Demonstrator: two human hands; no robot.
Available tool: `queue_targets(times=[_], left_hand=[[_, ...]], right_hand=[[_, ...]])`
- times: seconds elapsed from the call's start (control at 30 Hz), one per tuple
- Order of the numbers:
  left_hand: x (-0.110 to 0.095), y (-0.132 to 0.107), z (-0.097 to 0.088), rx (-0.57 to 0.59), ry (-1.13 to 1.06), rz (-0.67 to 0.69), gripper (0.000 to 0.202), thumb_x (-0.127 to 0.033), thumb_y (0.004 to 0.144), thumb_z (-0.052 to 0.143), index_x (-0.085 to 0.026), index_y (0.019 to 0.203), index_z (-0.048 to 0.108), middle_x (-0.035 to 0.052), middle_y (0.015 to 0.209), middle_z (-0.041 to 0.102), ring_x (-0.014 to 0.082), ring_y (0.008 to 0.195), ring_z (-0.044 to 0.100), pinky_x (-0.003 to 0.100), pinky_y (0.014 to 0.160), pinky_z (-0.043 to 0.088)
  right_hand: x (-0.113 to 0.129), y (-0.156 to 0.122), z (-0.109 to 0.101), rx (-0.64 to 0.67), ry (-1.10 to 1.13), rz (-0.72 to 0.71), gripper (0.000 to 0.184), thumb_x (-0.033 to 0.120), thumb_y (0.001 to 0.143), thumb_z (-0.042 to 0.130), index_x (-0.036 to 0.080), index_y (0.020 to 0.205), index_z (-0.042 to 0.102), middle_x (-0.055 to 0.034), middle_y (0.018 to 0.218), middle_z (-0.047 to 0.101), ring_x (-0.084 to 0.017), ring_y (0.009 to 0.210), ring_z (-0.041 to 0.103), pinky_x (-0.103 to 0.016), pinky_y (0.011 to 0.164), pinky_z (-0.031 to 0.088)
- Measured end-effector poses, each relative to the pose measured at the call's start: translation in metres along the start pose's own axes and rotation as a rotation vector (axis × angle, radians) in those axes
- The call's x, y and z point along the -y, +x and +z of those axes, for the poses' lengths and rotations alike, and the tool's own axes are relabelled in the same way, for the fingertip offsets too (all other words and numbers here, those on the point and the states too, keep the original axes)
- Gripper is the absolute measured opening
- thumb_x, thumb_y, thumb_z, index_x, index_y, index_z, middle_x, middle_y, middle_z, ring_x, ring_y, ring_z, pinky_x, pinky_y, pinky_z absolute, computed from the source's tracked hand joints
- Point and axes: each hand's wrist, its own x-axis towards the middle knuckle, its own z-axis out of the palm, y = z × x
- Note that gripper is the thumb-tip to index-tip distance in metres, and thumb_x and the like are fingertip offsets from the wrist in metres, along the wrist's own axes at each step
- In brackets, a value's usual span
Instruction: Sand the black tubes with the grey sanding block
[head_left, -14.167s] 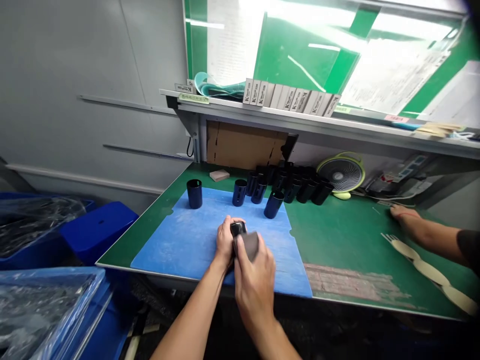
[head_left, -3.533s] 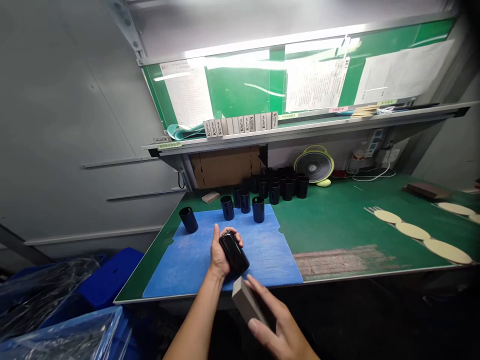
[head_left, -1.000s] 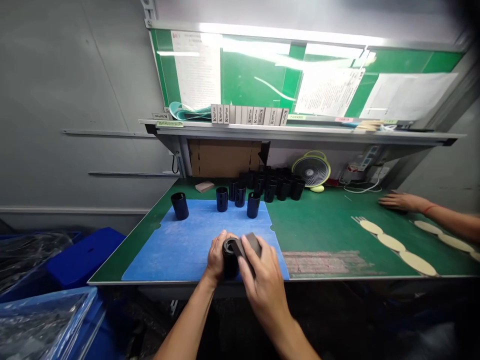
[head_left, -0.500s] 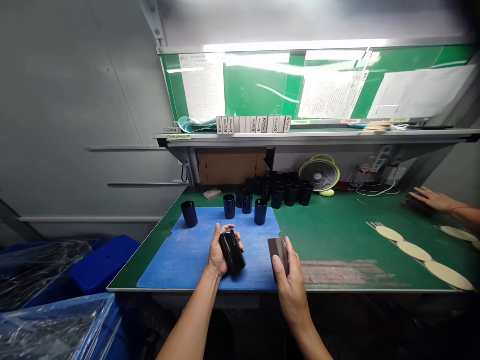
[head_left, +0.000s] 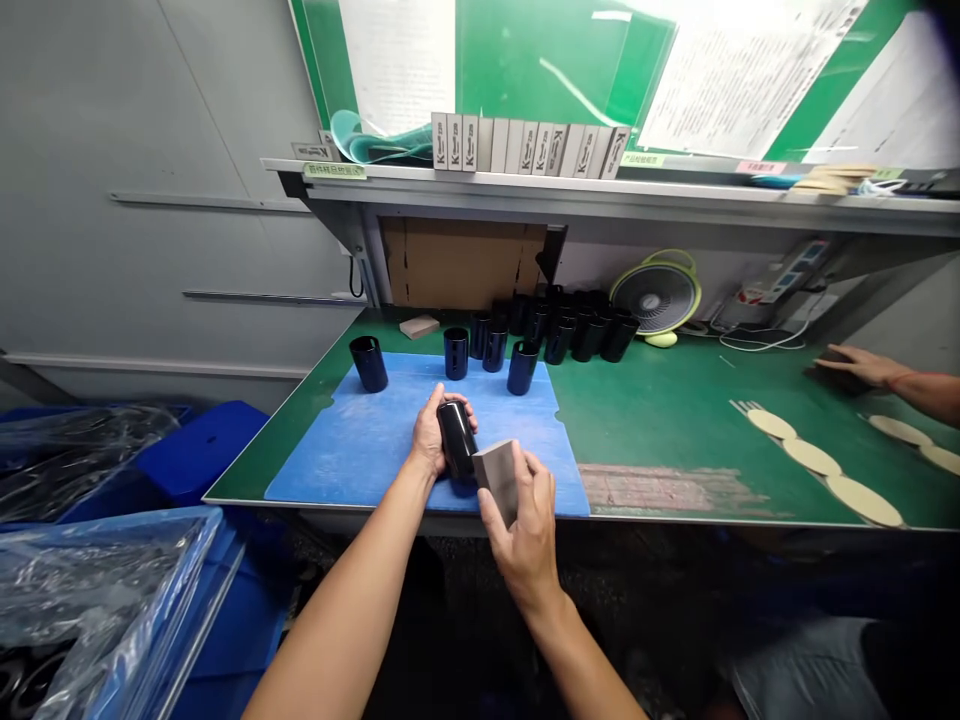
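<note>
My left hand (head_left: 430, 436) is wrapped round a glossy black cylinder (head_left: 457, 438), held tilted above the front of the blue mat (head_left: 322, 450). In my right hand (head_left: 531, 520) is a grey sanding block (head_left: 497, 478), gripped between thumb and fingers. The block's upper left corner is close to the lower end of the cylinder; whether they touch I cannot tell. Behind my hands, several black cylinders stand upright, among them one at the mat's left (head_left: 369, 364) and one at its right (head_left: 523, 368).
More black cylinders (head_left: 589, 333) crowd the back beside a round fan (head_left: 654, 298). A row of grey blocks (head_left: 525, 146) lines the shelf. Cream oval discs (head_left: 812, 456) lie at right, near a co-worker's hand (head_left: 862, 367) on a dark block. Blue bins (head_left: 202, 450) stand left.
My right hand has brought the sanding block left, close to the black cylinder. The cylinder is turned more upright in my left hand. The view has tipped downward.
</note>
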Motion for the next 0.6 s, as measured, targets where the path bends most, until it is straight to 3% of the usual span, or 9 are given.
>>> queue_targets(times=[0.2,0.3,0.47,0.53,0.6], left_hand=[[0.002,0.000,-0.003,-0.131,0.065,0.063,0.038,-0.053,0.081,0.066,-0.015,0.080,0.065,0.0031,0.068,0.067,0.0157,0.058,0.063,0.027,0.061,0.052],[0.002,-0.001,-0.004,-0.162,0.073,0.097,0.035,-0.049,0.079,0.067,-0.014,0.079,0.066,0.0028,0.068,0.068,0.0147,0.058,0.062,0.026,0.062,0.051],[0.002,0.002,-0.005,-0.123,0.112,0.074,0.038,-0.052,0.080,0.062,-0.015,0.076,0.068,0.0047,0.066,0.068,0.0172,0.056,0.063,0.029,0.059,0.050],[0.002,0.002,-0.006,-0.152,0.118,0.108,0.035,-0.049,0.079,0.064,-0.015,0.075,0.068,0.0045,0.069,0.069,0.0163,0.060,0.064,0.027,0.063,0.051],[0.002,0.002,-0.006,-0.146,0.114,0.116,0.035,-0.049,0.080,0.064,-0.014,0.077,0.068,0.0046,0.069,0.070,0.0164,0.059,0.064,0.028,0.063,0.051]], right_hand=[[0.025,0.047,0.037,0.047,-0.188,-0.090,0.050,0.029,0.101,0.052,0.024,0.151,0.048,-0.0203,0.142,0.040,-0.033,0.122,0.045,-0.053,0.097,0.048],[0.030,0.052,0.037,0.083,-0.186,-0.131,0.051,0.029,0.101,0.051,0.026,0.152,0.046,-0.0196,0.145,0.039,-0.033,0.120,0.046,-0.052,0.096,0.047],[0.016,0.016,0.031,0.055,-0.181,-0.152,0.056,0.031,0.101,0.051,0.028,0.155,0.039,-0.0196,0.141,0.043,-0.034,0.120,0.048,-0.053,0.095,0.046],[0.011,0.026,0.038,0.041,-0.179,-0.148,0.057,0.037,0.099,0.054,0.028,0.154,0.041,-0.0188,0.136,0.047,-0.034,0.117,0.050,-0.054,0.095,0.046],[0.009,0.054,0.050,0.045,-0.162,-0.150,0.059,0.042,0.098,0.056,0.028,0.154,0.042,-0.0178,0.134,0.050,-0.033,0.117,0.051,-0.054,0.097,0.044]])
